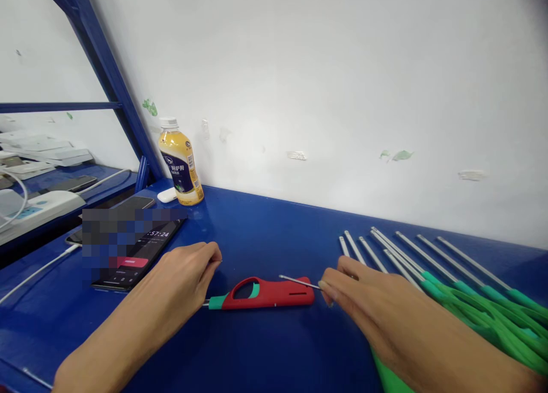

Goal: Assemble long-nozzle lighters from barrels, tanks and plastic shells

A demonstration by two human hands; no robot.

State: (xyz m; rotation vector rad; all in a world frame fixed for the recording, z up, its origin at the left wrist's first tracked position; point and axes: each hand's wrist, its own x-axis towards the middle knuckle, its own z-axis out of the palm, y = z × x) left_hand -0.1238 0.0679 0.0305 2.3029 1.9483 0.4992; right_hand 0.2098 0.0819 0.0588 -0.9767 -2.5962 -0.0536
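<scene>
A red gas lighter [274, 294] with a green collar and trigger lies flat on the blue table, between my hands. My left hand [194, 270] is closed in a pinch beside its nozzle end; a tiny speck shows at the fingertips, too small to name. Between the thumb and fingers of my right hand [355, 290] is a thin metal rod [298, 281], which points left above the lighter's handle end. The far end of the rod is hidden in the hand. Several green lighters [483, 313] with long metal nozzles lie right of it, partly behind my right forearm.
A yellow drink bottle [184, 167] stands by the wall, next to a small white object [167, 195]. Two phones lie at the left, the nearer phone [148, 250] with its screen lit. A white cable [40, 274] runs beside them. A blue metal frame [105, 68] rises behind.
</scene>
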